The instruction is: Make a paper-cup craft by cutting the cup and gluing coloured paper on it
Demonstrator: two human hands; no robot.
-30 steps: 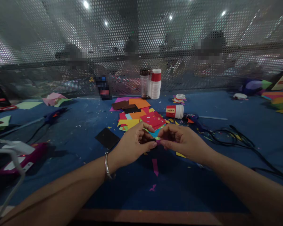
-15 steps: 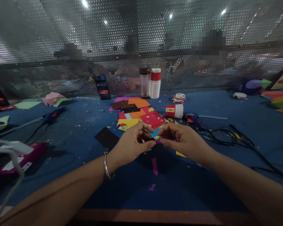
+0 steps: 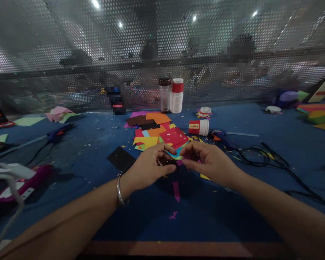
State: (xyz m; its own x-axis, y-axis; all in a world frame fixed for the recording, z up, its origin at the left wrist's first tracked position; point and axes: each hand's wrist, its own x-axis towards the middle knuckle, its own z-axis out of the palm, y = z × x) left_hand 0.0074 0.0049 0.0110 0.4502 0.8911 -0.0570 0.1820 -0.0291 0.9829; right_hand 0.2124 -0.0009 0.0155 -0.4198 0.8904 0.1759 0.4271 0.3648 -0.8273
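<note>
A small dark scrap (image 3: 170,161) of paper is pinched between a person's two hands just above the blue counter (image 3: 233,202), near the middle and toward its near edge. The fingers (image 3: 170,167) of the left hand (image 3: 148,165) are closed on the scrap's left end, and those of the right hand (image 3: 206,160) are closed on its right end, where a fleck of pink shows. A metal bangle (image 3: 119,190) is worn on the left wrist. Just beyond the hands, a loose pile of coloured paper squares (image 3: 158,134) is spread toward the far edge, with a black square (image 3: 121,158) lying apart on its left and a pink strip (image 3: 176,190) on the near side of the hands. At the far edge, against the perforated screen (image 3: 70,54), a clear jar (image 3: 164,94) with a dark lid is stood upright, touching or just beside a stack of white paper cups (image 3: 177,96) with a red band; what the jar holds cannot be told. To the right of the pile, a red-and-white paper cup (image 3: 199,127) is laid on its side, its mouth turned right and its inside hidden. A glue gun (image 3: 219,135) and black cables (image 3: 273,162) are seen toward the right edge.
</note>
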